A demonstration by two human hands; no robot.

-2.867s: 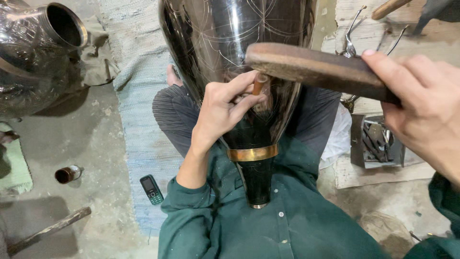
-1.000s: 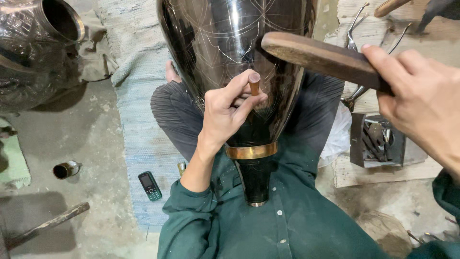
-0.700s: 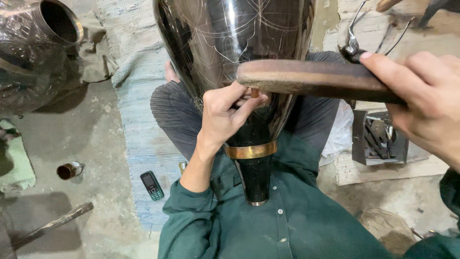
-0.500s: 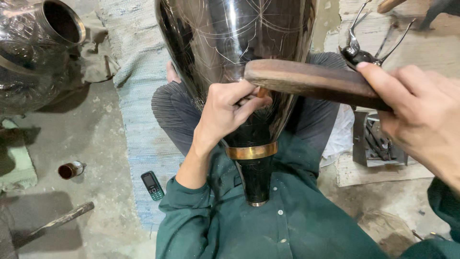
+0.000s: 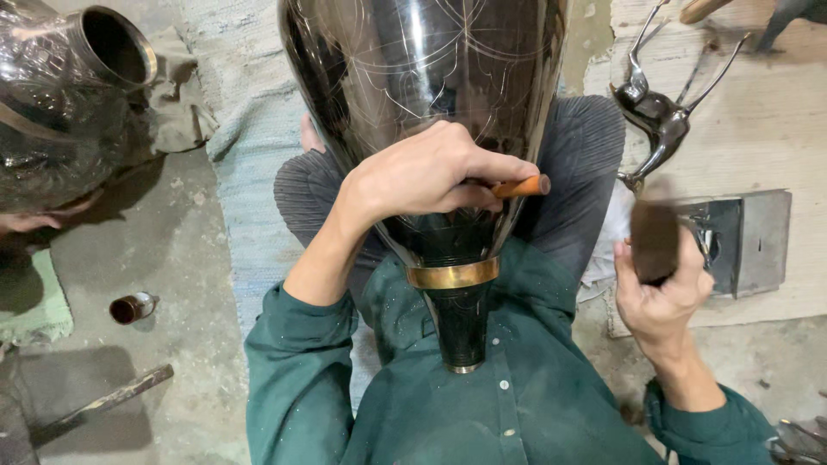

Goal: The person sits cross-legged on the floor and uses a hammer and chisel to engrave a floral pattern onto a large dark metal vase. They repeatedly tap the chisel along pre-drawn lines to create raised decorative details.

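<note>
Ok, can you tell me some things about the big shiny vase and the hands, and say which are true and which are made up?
1. The left hand holds a small tool with an orange handle against the dark vase. True.
2. The right hand is empty. False: it grips a wooden mallet, held away from the vase.
3. A brass band rings the vase's narrow neck. True.
4. The person wears a red shirt. False: the shirt is dark green.
5. A small bottle lies on the floor. True.
</note>
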